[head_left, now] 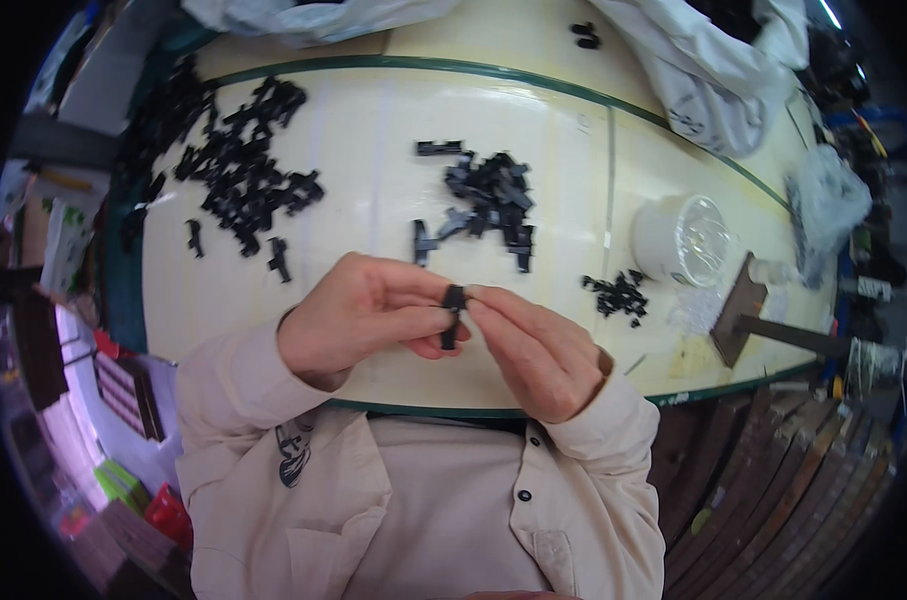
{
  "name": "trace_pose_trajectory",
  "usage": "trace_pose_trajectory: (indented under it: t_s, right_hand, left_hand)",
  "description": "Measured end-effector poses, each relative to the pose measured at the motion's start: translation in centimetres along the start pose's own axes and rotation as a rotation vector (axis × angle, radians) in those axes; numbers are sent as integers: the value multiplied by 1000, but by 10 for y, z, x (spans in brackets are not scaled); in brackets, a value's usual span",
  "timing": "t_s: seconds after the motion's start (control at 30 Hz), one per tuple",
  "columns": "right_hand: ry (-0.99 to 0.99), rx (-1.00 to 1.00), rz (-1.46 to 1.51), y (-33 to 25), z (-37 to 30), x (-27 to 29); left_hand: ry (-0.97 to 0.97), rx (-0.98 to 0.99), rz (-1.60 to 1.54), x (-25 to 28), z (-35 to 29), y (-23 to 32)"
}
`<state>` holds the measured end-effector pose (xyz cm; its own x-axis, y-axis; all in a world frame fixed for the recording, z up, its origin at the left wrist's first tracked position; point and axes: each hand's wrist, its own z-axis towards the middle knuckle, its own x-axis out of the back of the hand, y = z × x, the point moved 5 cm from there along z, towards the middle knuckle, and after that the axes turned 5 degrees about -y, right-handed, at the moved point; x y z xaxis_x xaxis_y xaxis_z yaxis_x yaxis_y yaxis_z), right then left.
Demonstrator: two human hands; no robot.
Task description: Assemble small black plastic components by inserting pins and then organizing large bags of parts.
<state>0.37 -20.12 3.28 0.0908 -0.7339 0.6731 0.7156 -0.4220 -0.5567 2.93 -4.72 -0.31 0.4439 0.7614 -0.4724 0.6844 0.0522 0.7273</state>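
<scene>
Black part [449, 338] sits between my hands over the table [353, 170], near me, perhaps so I can see it well. My left hand [348, 310] has thumb and fingers closed on it, likely to steady it. My right hand [541, 350] draws its fingertips together at the upper end; whether they grip anything, I cannot tell. Small bits [616, 296] lie to my right, probably for easy reach.

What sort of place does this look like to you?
Probably an assembly workshop: heaps of black parts lie on a pale table, a white tub stands beside smaller black pieces, and the left hand holds a black component.
</scene>
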Motion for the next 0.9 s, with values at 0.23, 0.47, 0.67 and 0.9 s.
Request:
trace_pose_trajectory:
  t_s: [0.23,0.47,0.67,0.9]
  right_hand:
    - [360,-240,-319,9,-28,43]
    - [231,-747,-734,51,-54,138]
    - [63,-734,-529,25,-51,89]
    - [-84,-696,-486,47,-53,34]
  left_hand:
    - [129,-94,156,32,-10,-6]
    - [860,-307,506,92,-42,1]
    - [1026,-779,1339,31,-39,38]
    - [571,-803,1367,2,1,24]
